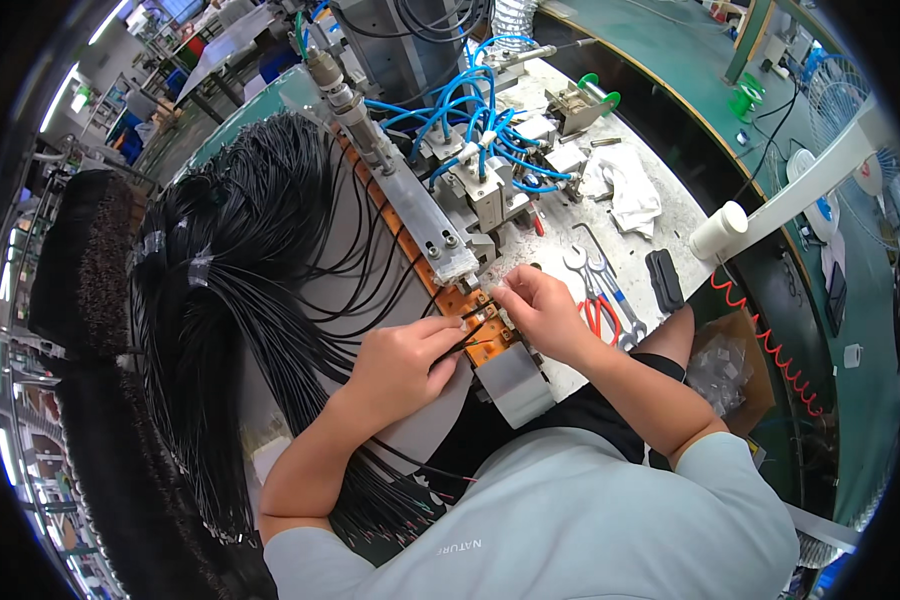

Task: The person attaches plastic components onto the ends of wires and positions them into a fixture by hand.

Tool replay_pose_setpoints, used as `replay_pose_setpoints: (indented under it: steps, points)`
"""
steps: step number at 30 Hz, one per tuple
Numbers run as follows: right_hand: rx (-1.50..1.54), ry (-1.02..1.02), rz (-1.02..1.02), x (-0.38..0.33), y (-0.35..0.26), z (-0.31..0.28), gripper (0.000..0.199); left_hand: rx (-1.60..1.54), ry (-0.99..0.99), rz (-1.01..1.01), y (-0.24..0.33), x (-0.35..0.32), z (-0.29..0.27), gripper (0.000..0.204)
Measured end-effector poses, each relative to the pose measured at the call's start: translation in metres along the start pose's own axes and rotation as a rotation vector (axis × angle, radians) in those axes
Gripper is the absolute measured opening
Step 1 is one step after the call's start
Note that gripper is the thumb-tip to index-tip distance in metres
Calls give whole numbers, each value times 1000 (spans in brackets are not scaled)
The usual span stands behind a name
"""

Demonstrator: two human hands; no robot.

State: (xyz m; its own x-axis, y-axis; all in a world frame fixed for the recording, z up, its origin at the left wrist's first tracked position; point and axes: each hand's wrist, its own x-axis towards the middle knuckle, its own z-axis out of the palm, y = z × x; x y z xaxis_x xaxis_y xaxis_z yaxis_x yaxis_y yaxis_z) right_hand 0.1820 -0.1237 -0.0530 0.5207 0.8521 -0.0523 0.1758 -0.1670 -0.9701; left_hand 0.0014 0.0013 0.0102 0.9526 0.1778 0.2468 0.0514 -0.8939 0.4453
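My left hand (pixel 402 362) pinches thin black cables (pixel 467 338) and holds their ends over the orange conveyor strip (pixel 457 300). My right hand (pixel 538 307) sits just right of it, fingertips pinched on a cable end at the strip. The strip runs under a grey metal bar (pixel 415 205) of the machine. A big fan of black cables (pixel 240 260) spreads to my left.
Blue air hoses (pixel 470 110) and metal blocks crowd the machine behind the strip. Wrenches (pixel 595 275), red-handled pliers (pixel 598 318), a black block (pixel 664 280) and a white cloth (pixel 630 190) lie on the bench at right. A red coiled cord (pixel 770 345) hangs near the bench edge.
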Motion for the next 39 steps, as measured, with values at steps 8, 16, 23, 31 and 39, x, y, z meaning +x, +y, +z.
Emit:
replay_pose_setpoints:
  steps: [8, 16, 23, 31, 39]
  points:
    - [263, -55, 157, 8, 24, 4, 17, -39, -4, -16, -1, 1, -1, 19]
    - [389, 39, 116, -12, 1, -5, 17, -500, 3, -375, -8, 4, -11, 11]
    - [-254, 90, -556, -37, -26, 10, 15, -865, -30, -492, -12, 6, -9, 13]
    - [-293, 82, -568, -34, -28, 20, 12, -647, -42, -402, -7, 5, -10, 13]
    - [-146, -22, -407, -35, -38, 19, 8, -678, 21, -436, -6, 4, -12, 14]
